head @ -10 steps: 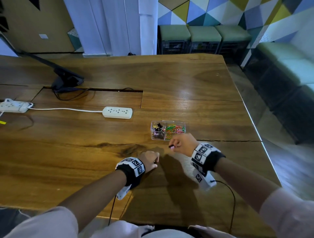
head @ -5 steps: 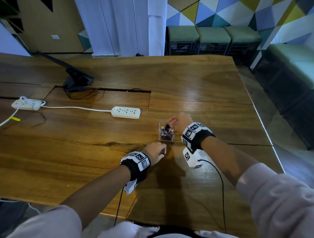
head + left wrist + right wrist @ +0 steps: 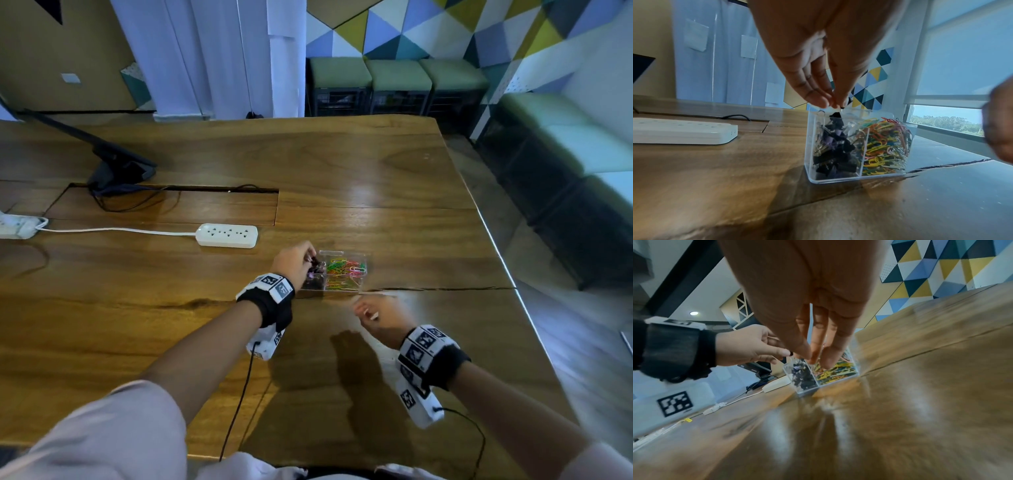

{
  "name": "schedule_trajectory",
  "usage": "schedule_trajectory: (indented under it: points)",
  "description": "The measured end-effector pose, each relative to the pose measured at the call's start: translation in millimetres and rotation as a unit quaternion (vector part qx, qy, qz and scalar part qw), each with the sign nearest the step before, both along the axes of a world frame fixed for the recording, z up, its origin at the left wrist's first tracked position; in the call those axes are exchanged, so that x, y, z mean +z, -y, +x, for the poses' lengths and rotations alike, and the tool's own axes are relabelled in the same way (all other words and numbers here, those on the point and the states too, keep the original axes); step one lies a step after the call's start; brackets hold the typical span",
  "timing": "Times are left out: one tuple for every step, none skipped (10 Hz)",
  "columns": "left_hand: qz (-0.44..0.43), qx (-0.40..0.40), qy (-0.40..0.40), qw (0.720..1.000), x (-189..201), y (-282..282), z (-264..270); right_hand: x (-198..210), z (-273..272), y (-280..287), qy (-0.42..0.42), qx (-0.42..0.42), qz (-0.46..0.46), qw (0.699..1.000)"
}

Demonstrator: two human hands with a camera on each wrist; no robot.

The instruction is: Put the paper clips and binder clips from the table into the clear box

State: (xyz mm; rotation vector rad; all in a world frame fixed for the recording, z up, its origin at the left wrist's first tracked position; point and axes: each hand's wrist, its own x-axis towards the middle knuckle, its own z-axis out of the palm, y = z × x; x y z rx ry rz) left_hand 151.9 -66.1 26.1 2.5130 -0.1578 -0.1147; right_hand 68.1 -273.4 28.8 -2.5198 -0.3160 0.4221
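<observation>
The left hand is over the left compartment of the clear box, fingers pressed together at the tips and pinching a dark binder clip at rim level. The box stands on the worktop just right of the power strip. It has 2 compartments: binder clips fill the left one, coloured paper clips the right one.

The right hand is near the box on its near side, above the worktop. Its fingers point down, close together and fairly straight; the view is blurred, and I cannot tell whether they hold anything.

Step in hand, as judged: depositing a binder clip into the left compartment. The next move calls for parting the left fingers so the clip drops onto the pile, without knocking the box wall. No loose clips are visible on the worktop, so the task appears close to complete.
</observation>
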Motion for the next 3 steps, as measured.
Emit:
schedule_trajectory:
  points:
    - [-0.007,0.012,-0.005,1.000,-1.2,2.4,1.3,-19.5,-16.0,15.9,0.052,-0.007,0.031,0.998]
    - [0.001,0.016,0.016,1.000,0.1,-1.5,-3.6,-30.2,-24.3,26.2,0.082,0.010,0.054,0.995]
    - [-0.006,0.006,0.037,0.999,6.7,-12.6,-20.4,-31.4,-27.1,36.3,0.114,-0.012,0.086,0.990]
